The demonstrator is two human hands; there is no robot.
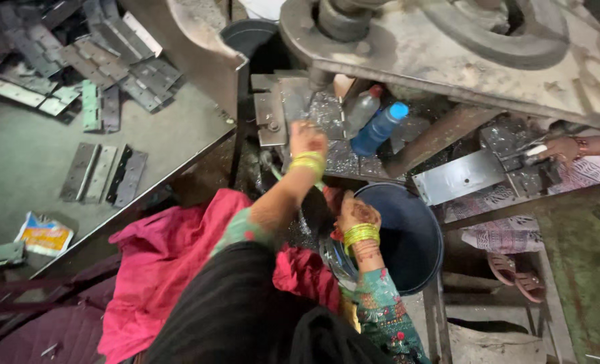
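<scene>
Item 1, far out to the left of both hands: a heap of flat grey metal plates on a grey work table, with four more plates lying side by side nearer the table's front edge. A small printed packet lies at the table's near corner.

Item 2, below and left of the hands: a pink cloth spread over the lap.

Item 3: the left hand, yellow bangles at the wrist, reached forward and resting on the metal bed of a press machine. Seen from the back; fingers curled downward onto the bed. Whether they pinch anything cannot be told.

Item 4, just right of the left hand: two plastic bottles lying tilted on the machine bed, one clear with a red cap, one blue with a light blue cap, touching each other.

Item 5: the right hand, also with yellow bangles, held low at the near rim of a dark blue bucket. Fingers bent inward and close together against a dark object; what they grip cannot be told. Shiny metal pieces sit just beneath the wrist.

Item 6, right of the bucket: a flat metal sheet on the machine's frame.

Item 7, far right, well apart from both hands: another person's hand resting at the machine, and a sandalled foot below it.
</scene>
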